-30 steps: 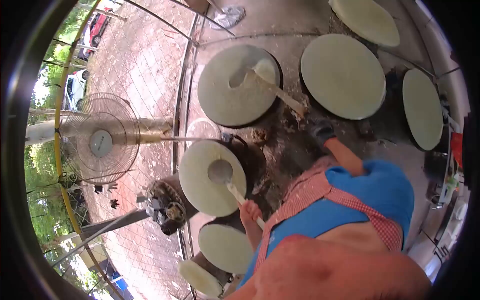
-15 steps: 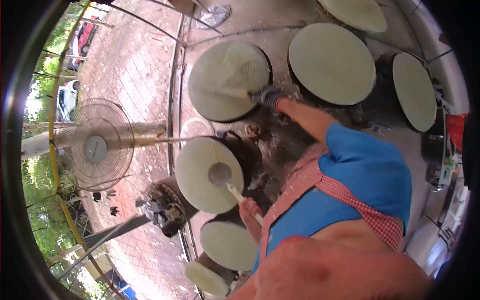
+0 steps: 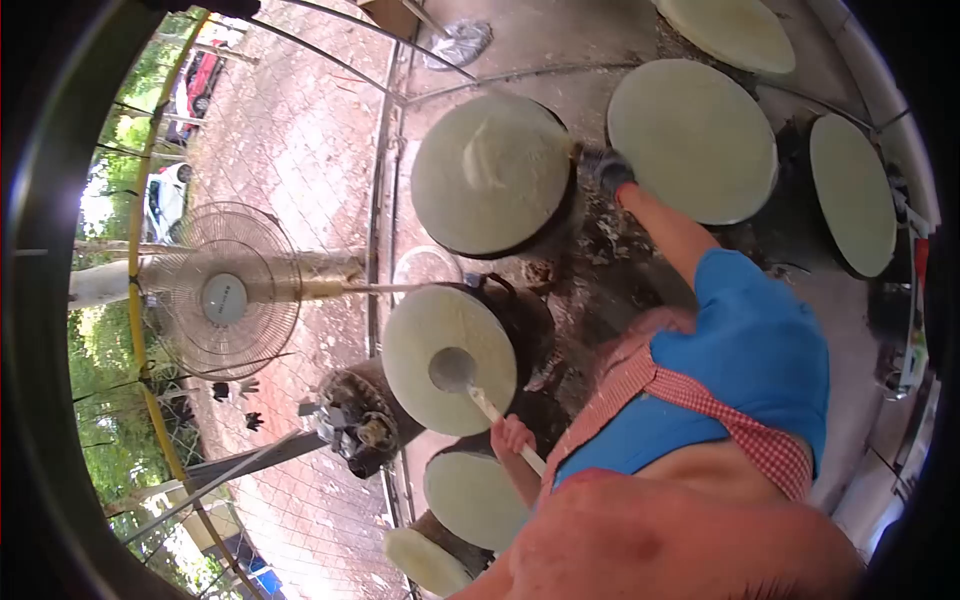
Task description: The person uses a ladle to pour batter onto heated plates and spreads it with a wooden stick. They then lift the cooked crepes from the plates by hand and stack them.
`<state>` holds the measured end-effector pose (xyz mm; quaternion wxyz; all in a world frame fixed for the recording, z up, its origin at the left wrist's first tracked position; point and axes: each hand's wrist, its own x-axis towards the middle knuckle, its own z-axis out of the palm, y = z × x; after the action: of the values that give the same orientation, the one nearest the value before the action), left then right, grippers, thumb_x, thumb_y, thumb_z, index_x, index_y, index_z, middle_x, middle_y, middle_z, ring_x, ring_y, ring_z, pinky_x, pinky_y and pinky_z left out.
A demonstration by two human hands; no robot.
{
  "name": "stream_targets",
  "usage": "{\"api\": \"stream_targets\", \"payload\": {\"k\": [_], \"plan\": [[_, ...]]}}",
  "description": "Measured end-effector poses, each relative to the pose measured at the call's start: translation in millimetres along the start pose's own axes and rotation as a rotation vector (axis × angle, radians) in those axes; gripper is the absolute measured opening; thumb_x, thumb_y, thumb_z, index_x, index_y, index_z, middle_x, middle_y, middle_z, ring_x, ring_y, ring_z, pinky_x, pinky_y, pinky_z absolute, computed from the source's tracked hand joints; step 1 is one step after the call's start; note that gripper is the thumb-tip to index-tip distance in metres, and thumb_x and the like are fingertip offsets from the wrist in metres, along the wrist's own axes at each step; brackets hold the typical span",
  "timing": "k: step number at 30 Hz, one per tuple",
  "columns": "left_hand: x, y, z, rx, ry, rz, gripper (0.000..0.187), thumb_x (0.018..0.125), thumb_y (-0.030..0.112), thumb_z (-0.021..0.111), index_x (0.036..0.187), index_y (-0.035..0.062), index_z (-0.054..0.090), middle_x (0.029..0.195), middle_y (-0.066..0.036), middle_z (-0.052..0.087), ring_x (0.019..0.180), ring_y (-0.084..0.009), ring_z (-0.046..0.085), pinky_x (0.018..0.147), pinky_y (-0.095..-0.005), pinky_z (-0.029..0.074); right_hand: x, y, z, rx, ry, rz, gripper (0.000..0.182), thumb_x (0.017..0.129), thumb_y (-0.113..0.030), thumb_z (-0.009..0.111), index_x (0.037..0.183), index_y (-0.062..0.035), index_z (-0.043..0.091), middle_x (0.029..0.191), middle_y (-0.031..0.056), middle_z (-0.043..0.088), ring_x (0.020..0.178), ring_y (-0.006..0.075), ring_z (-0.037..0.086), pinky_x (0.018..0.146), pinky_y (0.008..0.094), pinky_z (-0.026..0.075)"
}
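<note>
My left hand (image 3: 513, 437), bare, is closed round the pale handle of a long ladle (image 3: 484, 402). The ladle's round grey head rests over the pale surface of a round disc-like top (image 3: 430, 330). My right hand (image 3: 606, 172) wears a dark grey glove with a red cuff and is closed beside the right edge of a larger round top (image 3: 450, 200). A small brownish bit shows at its fingers, too blurred to name. That larger top carries a pale coating with a lighter, raised patch (image 3: 487, 158) near its middle.
More pale round tops on dark bases stand around: a wide one (image 3: 690, 140), a narrow-looking one (image 3: 853, 195) and a lower one (image 3: 475, 495). A standing fan (image 3: 224, 298) is at left, before wire fencing. Dark clutter (image 3: 357, 425) lies near the ladle's top.
My right hand has moved off the larger round top to its edge. The streaks on that top now look smoother, with a lighter patch. My left hand keeps the ladle in place; the view has shifted slightly.
</note>
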<state>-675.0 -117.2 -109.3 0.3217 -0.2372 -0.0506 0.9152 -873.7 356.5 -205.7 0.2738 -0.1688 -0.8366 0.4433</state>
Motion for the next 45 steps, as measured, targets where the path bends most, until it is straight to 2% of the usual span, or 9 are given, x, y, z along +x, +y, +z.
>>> {"api": "stream_targets", "payload": {"k": [7, 21, 24, 28, 29, 31, 34, 41, 45], "plan": [[29.4, 46.4, -15.8, 0.136, 0.191, -0.062, 0.030, 0.084, 0.019, 0.043, 0.058, 0.0104, 0.032, 0.044, 0.001, 0.029, 0.031, -0.0093, 0.026, 0.030, -0.0224, 0.025, 30.1, -47.4, -8.3, -0.635, -0.691, -0.154, 0.048, 0.083, -0.051, 0.026, 0.108, -0.0189, 0.052, 0.090, 0.0167, 0.059, 0.082, 0.0335, 0.057, 0.074, 0.0430, 0.042], [269.3, 15.2, 92.6, 0.620, 0.243, 0.208, 0.021, 0.079, 0.002, 0.043, 0.066, 0.0106, 0.029, 0.047, 0.004, 0.024, 0.035, -0.0064, 0.026, 0.029, -0.0197, 0.022, -41.0, -21.3, -64.6, -0.687, -0.467, -0.009, 0.027, 0.083, -0.028, 0.037, 0.098, -0.0139, 0.055, 0.072, 0.0159, 0.057, 0.066, 0.0315, 0.057, 0.056, 0.0463, 0.042], [315.8, -20.1, 90.4, 0.773, 0.319, 0.325, 0.020, 0.078, 0.002, 0.044, 0.070, 0.0107, 0.028, 0.047, 0.004, 0.025, 0.034, -0.0066, 0.026, 0.029, -0.0202, 0.022, -96.4, -18.5, -38.2, -0.620, -0.470, -0.303, 0.022, 0.079, -0.029, 0.045, 0.092, -0.0165, 0.058, 0.072, 0.0143, 0.058, 0.067, 0.0310, 0.057, 0.056, 0.0431, 0.043], [274.7, 1.2, 87.5, -0.026, 0.041, -0.443, 0.027, 0.084, 0.023, 0.045, 0.062, 0.0112, 0.034, 0.039, 0.003, 0.026, 0.030, -0.0084, 0.025, 0.028, -0.0213, 0.021, -120.4, -76.1, -50.8, -0.563, -0.407, -0.319, 0.020, 0.076, -0.027, 0.050, 0.094, -0.0208, 0.058, 0.062, 0.0115, 0.056, 0.061, 0.0268, 0.058, 0.052, 0.0390, 0.043], [243.1, 14.0, 63.5, 0.196, -0.128, -0.430, 0.043, 0.085, 0.035, 0.043, 0.050, 0.0130, 0.031, 0.035, 0.003, 0.024, 0.028, -0.0087, 0.024, 0.027, -0.0218, 0.020, -136.8, -78.6, -59.9, -0.565, -0.429, -0.314, 0.020, 0.076, -0.027, 0.050, 0.094, -0.0208, 0.058, 0.062, 0.0115, 0.056, 0.061, 0.0268, 0.058, 0.052, 0.0390, 0.043], [193.0, -15.5, 60.3, 0.905, 0.354, 0.347, 0.046, 0.085, 0.040, 0.043, 0.049, 0.0140, 0.029, 0.035, 0.004, 0.021, 0.027, -0.0083, 0.021, 0.026, -0.0234, 0.020, -143.3, -78.7, -75.5, -0.829, -0.172, -0.466, 0.023, 0.072, -0.028, 0.058, 0.094, -0.0202, 0.059, 0.053, 0.0071, 0.047, 0.050, 0.0256, 0.050, 0.046, 0.0374, 0.039], [144.1, -16.0, 32.1, 0.160, 0.043, -0.404, 0.037, 0.085, 0.041, 0.043, 0.066, 0.0095, 0.038, 0.041, 0.003, 0.023, 0.031, -0.0080, 0.022, 0.031, -0.0239, 0.028, -173.7, -58.3, -74.2, -0.794, -0.258, -0.548, 0.030, 0.073, -0.023, 0.057, 0.102, -0.0139, 0.058, 0.055, 0.0073, 0.045, 0.051, 0.0243, 0.050, 0.048, 0.0347, 0.040], [78.6, -79.5, 44.2, -0.289, -0.310, -0.254, 0.035, 0.090, 0.026, 0.037, 0.111, -0.0008, 0.044, 0.052, 0.000, 0.031, 0.038, -0.0093, 0.031, 0.032, -0.0234, 0.031, -173.9, -87.1, -78.1, 0.104, -0.550, -0.127, 0.036, 0.075, -0.017, 0.059, 0.108, -0.0036, 0.054, 0.092, 0.0132, 0.061, 0.084, 0.0185, 0.059, 0.074, 0.0318, 0.045], [32.9, -114.8, -7.3, -0.238, -0.338, 0.015, 0.020, 0.089, 0.024, 0.040, 0.103, 0.0123, 0.048, 0.056, 0.001, 0.032, 0.037, -0.0073, 0.030, 0.029, -0.0214, 0.027, -161.5, -55.6, -50.9, 0.103, -0.843, -0.294, 0.032, 0.080, -0.012, 0.054, 0.110, 0.0000, 0.052, 0.096, 0.0098, 0.061, 0.085, 0.0105, 0.054, 0.077, 0.0257, 0.042]]}}
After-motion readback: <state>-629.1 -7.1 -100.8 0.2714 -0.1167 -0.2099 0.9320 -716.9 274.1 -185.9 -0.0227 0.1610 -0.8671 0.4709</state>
